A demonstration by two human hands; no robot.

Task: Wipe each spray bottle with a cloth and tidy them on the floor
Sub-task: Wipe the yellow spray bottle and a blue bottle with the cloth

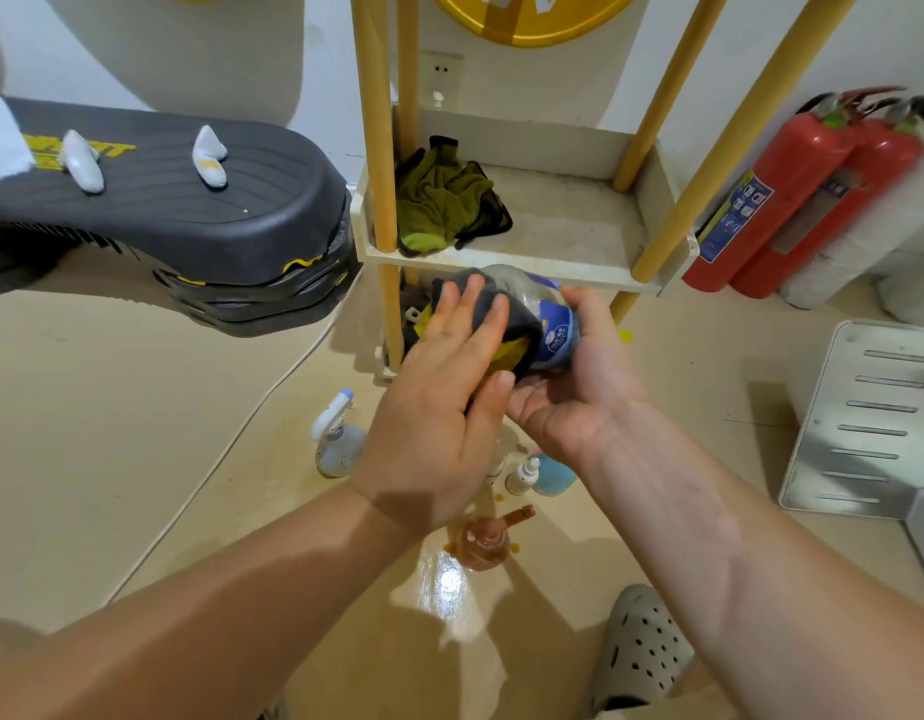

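beige glossy floor (pixel 138 433) lies well below; right hand (pixel 579 392) clasps clear blue-labelled plastic spray bottle (pixel 553 327), long axis pointing away; left hand (pixel 444 387) clamps dark grey cloth (pixel 512 311) round its left side.

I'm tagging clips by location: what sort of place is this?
Probably an indoor utility or storage corner: red fire extinguishers, a shelf rack holding a green rag, spray bottles on the floor.

Held spray bottle (pixel 553 330) mostly hidden, label txt unreadable
Body under grey cloth (pixel 517 314) + left hand (pixel 439 402), nozzle out of sight; teal bottle (pixel 553 478) half behind wrist of right hand (pixel 579 392); fire extinguishers (pixel 813 194) blurred
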